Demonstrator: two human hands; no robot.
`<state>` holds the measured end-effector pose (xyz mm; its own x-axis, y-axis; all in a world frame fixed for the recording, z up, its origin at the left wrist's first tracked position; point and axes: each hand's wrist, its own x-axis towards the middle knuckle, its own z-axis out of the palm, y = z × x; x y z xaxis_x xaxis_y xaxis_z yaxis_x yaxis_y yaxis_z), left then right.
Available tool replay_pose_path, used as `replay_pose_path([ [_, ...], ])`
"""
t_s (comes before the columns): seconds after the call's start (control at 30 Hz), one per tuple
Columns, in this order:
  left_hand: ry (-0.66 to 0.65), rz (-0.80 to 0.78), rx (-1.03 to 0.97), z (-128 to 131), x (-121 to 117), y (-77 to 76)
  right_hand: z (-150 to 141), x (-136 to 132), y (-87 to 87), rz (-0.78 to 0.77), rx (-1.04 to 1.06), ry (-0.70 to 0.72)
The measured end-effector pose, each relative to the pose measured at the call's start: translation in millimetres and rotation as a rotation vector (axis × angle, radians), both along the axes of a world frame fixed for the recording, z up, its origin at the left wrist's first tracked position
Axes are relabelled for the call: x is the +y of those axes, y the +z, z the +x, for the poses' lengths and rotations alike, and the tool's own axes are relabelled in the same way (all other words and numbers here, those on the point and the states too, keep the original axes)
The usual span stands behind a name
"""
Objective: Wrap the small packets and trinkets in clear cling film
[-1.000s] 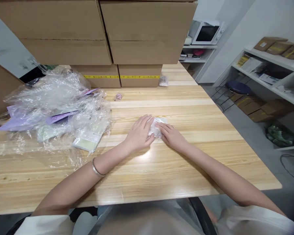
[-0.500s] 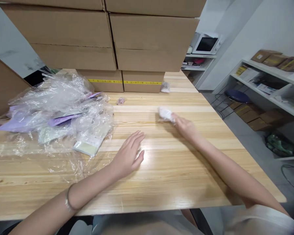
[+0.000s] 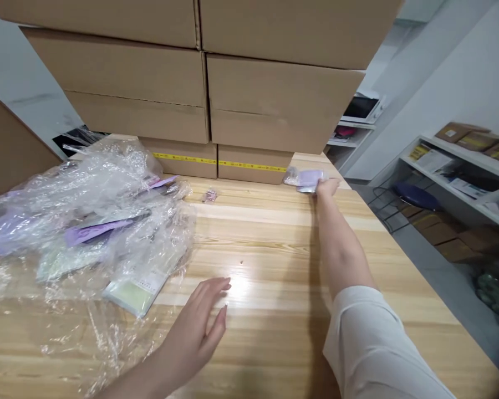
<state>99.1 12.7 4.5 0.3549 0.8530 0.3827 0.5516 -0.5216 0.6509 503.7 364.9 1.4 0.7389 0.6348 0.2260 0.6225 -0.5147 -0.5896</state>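
My right hand (image 3: 326, 187) reaches far across the table and grips the edge of a small purple and white packet (image 3: 310, 178). A crumpled clear plastic bag (image 3: 291, 176) lies just left of that packet, by the boxes. Nearer to me, my left hand (image 3: 199, 327) is empty, its thumb and fingers apart above the wooden tabletop (image 3: 258, 288). To its left spreads a heap of clear plastic wrappers (image 3: 103, 177) with purple packets (image 3: 95, 231) and a pale green packet (image 3: 133, 295) among them.
Large cardboard boxes (image 3: 274, 105) are stacked at the table's back, above smaller ones with yellow tape (image 3: 253, 165). A tiny pinkish packet (image 3: 210, 195) lies before them. Beyond the right edge stand shelves (image 3: 461, 172) and a blue stool (image 3: 416, 197).
My right hand has carried the packet away from me to the back right, beside the clear bag. My left hand remains empty, and the view has shifted forward.
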Motion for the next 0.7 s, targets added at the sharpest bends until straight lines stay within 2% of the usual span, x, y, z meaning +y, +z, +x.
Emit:
replay_pose_path([
  [0.1, -0.032, -0.023, 0.045, -1.3, -2.4, -0.8, -4.0, 6.1, -22.0, -0.014, -0.028, 0.023],
  [0.17, -0.082, -0.032, 0.098, -1.3, -3.1, 1.1, -4.1, 4.9, -25.6, -0.028, -0.061, 0.104],
  [0.23, -0.125, -0.018, 0.144, -0.7, -3.1, 3.8, -6.5, -0.2, -21.2, -0.034, -0.099, 0.178],
  [0.3, -0.142, 0.022, 0.168, 0.4, -3.2, 6.1, -16.9, -12.0, -13.4, -0.01, -0.148, 0.183],
  [0.33, -0.145, 0.054, 0.173, 1.2, -3.6, 6.9, -26.8, -21.4, -9.7, 0.022, -0.181, 0.177],
  [0.4, -0.144, 0.126, 0.184, 2.9, -4.7, 7.8, -57.1, -48.0, -5.0, 0.104, -0.26, 0.271],
  [0.43, -0.141, 0.158, 0.188, 3.7, -5.5, 7.9, -77.2, -64.9, -4.1, 0.169, -0.315, 0.431],
  [0.47, -0.141, 0.185, 0.189, 4.5, -6.4, 7.8, -99.9, -83.7, -3.9, 0.182, -0.358, 0.71],
  [0.57, -0.148, 0.236, 0.17, 5.7, -8.5, 7.3, -175.8, -144.7, -2.6, 0.145, -0.388, 1.17],
  [0.6, -0.16, 0.248, 0.163, 5.6, -9.0, 7.1, -201.1, -163.7, -0.4, 0.167, -0.406, 1.404],
  [0.63, -0.176, 0.258, 0.158, 5.2, -9.5, 7.1, -225.1, -180.4, 3.0, 0.224, -0.422, 1.568],
  [0.67, -0.194, 0.266, 0.156, 4.6, -9.9, 7.2, -247.2, -194.1, 7.5, 0.278, -0.433, 1.646],
  [0.7, -0.212, 0.271, 0.156, 3.8, -10.3, 7.4, -266.5, -204.1, 12.6, 0.338, -0.428, 1.658],
])
